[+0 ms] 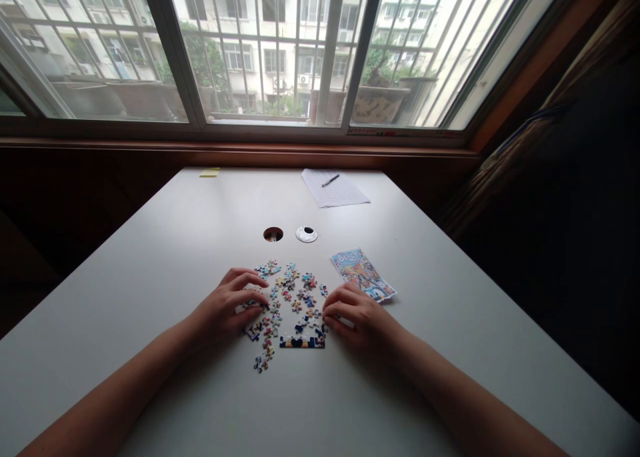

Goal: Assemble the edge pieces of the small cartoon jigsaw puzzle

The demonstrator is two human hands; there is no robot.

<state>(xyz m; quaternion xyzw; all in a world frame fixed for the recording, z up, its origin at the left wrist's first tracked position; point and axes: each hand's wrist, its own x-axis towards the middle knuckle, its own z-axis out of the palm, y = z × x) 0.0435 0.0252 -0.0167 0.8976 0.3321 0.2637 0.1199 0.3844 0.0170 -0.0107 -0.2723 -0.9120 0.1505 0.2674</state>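
Observation:
Loose jigsaw puzzle pieces [297, 306] lie spread between my two hands on the white table. A joined strip of dark-blue and yellow puzzle pieces [302, 342] forms a straight edge nearest to me. My left hand [239, 298] hovers over or rests on the left side of the pieces, fingers apart and slightly bent; some pieces are hidden beneath it. At the right side, my right hand [356, 312] has its fingers curled, with thumb and fingertips close together at a puzzle piece mostly covered by them.
Just behind my right hand lies a colourful printed picture sheet [361, 270]. Farther back are a round cable hole [273, 234], its loose cover [307, 234], paper sheets [340, 192] with a pen [331, 180], and yellow sticky notes [209, 172]. A barred window stands beyond the table [200, 217].

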